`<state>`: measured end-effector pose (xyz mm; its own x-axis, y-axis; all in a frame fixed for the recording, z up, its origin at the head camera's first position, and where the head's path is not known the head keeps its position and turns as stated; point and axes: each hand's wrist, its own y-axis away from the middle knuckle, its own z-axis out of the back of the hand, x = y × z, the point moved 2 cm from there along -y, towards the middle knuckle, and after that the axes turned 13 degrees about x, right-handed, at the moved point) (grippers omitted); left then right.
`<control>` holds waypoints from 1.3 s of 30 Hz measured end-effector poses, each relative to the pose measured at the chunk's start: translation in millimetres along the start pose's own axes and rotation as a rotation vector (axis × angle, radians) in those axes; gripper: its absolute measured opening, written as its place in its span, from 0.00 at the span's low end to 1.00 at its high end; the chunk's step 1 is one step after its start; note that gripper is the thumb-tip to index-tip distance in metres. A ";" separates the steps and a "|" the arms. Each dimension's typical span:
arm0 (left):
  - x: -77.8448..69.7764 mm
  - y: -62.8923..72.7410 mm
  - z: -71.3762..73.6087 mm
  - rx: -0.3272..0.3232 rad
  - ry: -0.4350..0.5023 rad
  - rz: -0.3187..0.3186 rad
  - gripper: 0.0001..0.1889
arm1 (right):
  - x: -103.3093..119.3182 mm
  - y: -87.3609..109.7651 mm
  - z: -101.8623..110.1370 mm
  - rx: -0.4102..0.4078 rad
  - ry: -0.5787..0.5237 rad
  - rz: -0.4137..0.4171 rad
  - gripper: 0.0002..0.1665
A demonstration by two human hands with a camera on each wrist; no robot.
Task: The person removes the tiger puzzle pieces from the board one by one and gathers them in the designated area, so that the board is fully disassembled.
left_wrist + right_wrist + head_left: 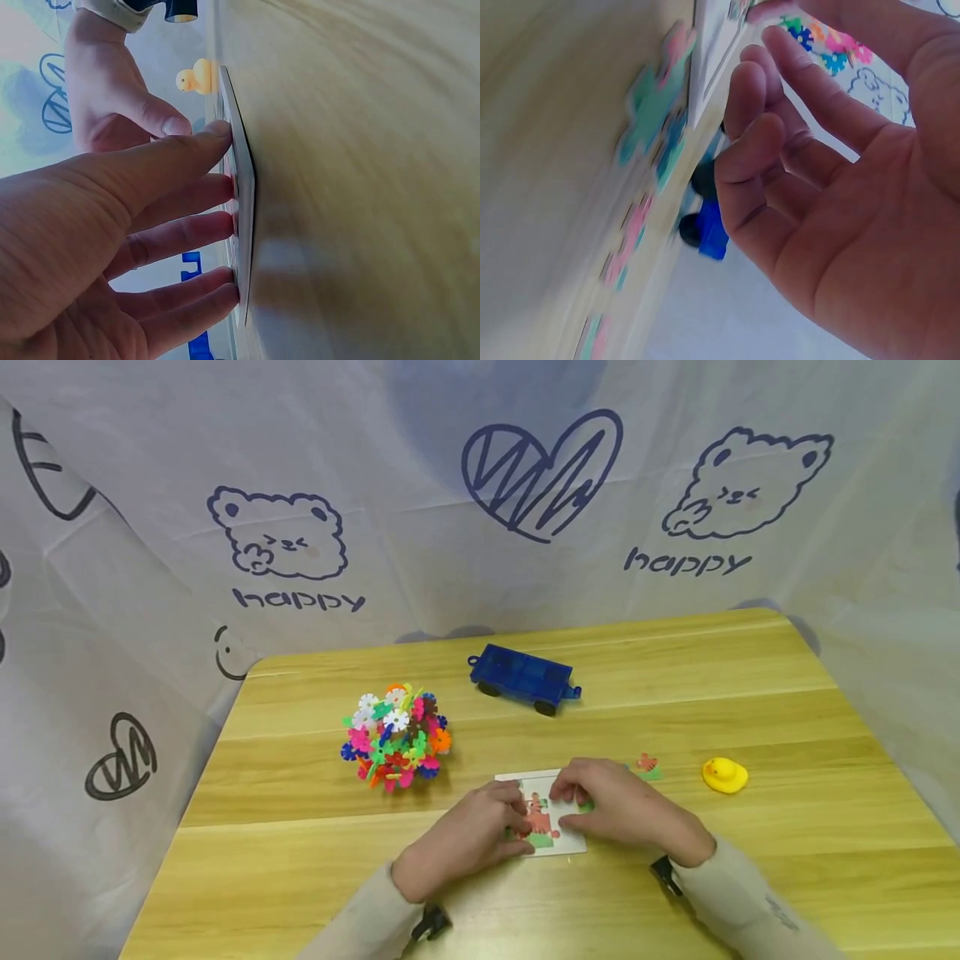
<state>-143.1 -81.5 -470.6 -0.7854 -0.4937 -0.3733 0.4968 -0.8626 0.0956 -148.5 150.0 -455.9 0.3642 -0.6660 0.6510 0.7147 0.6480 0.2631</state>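
A white puzzle board (564, 843) lies on the table, with several joined red and green jigsaw pieces (542, 840) on it. My left hand (468, 828) rests on the board's left side. In the left wrist view, its nearly straight fingers (184, 234) touch the board's top and the thumb lies near the edge. Over the right side hovers my right hand (618, 802), fingers loosely bent. Nothing shows between its fingers (754, 172) in the right wrist view. Loose jigsaw pieces (656, 109) lie beside the board, partly hidden by the right hand in the head view.
Beyond the board stands a blue toy wagon (522, 675). A ball of colourful flower-shaped pieces (396, 739) sits to the left, and a yellow rubber duck (724, 775) to the right. White printed cloth (420, 560) hangs behind the wooden table (255, 860).
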 end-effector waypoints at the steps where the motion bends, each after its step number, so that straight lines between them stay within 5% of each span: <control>1: 0.1 0.1 -0.1 -0.003 -0.005 -0.002 0.08 | 1.7 -2.6 -1.4 0.003 0.014 -0.003 0.15; 7: -0.8 1.2 0.6 0.004 -0.040 -0.003 0.10 | 12.2 -15.1 -9.0 0.008 0.111 -0.054 0.19; 15: 1.1 1.5 2.0 0.003 -0.037 -0.008 0.09 | 18.5 -20.3 -13.5 0.003 0.109 -0.130 0.21; 39: 2.4 2.3 0.1 0.020 0.002 0.007 0.09 | 14.3 -25.1 -13.7 -0.003 0.099 -0.070 0.20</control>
<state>-143.9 -84.7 -471.2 -0.7815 -0.4992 -0.3741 0.4945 -0.8613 0.1163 -153.0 119.2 -462.9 0.3704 -0.7431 0.5573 0.7422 0.5975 0.3035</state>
